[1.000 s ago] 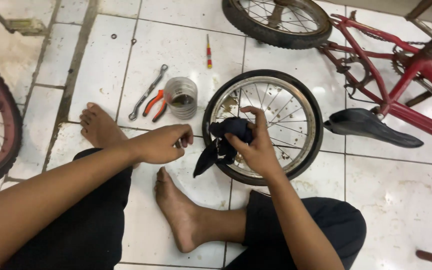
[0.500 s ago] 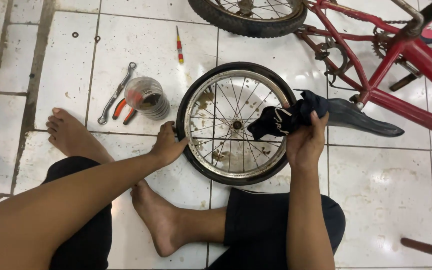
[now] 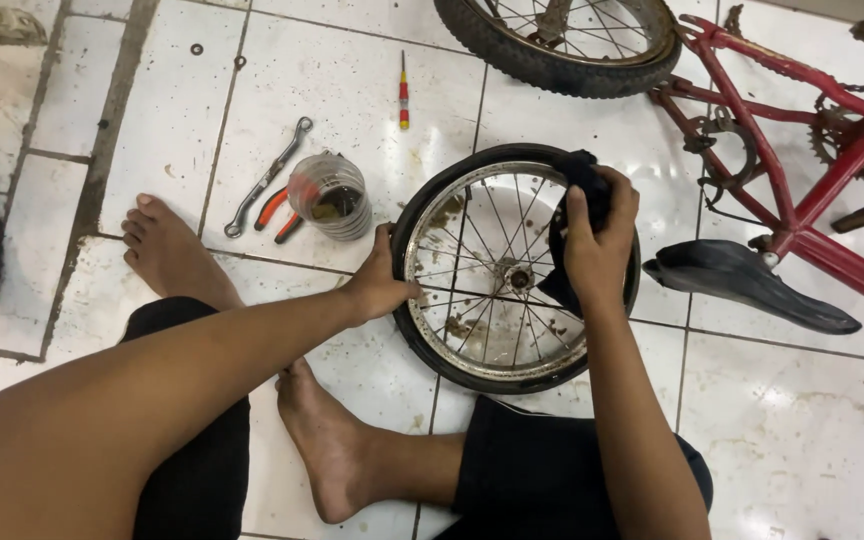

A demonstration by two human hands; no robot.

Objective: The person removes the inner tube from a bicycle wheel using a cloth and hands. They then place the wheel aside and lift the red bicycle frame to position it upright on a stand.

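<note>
Shifted up to the wheel's (image 3: 512, 270) 1 o'clock rim, right hand (image 3: 600, 235) clenches a dark rag (image 3: 577, 200) — left hand (image 3: 380, 285) grips 9 o'clock.

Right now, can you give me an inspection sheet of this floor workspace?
Surface: white tiled floor, stained and dirty.
Job's things: small wheel lying flat; black cloth on its rim.
Clutter: spanner, pliers, clear cup, screwdriver.
Hands: left hand grips the tyre; right hand presses the cloth.
Cables: nothing seen.
Surroundings: red bicycle, black saddle, second wheel.
</note>
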